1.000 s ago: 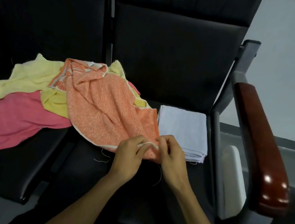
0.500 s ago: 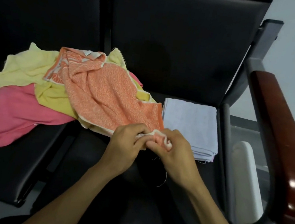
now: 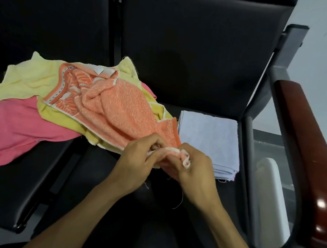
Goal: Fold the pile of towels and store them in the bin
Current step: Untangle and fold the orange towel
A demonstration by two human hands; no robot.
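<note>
Both my hands still bunching the orange towel (image 3: 122, 113) corner, left hand (image 3: 136, 162) and right hand (image 3: 196, 170) pinching it together, four loose towels left, one folded towel (image 3: 209, 138) just right.

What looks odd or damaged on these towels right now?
Loose threads dangle below the right hand from the orange towel corner both hands pinch, suggesting a frayed hem. More stray threads show at the folded lavender towel.

Dim, soft light; wide-angle edge distortion
</note>
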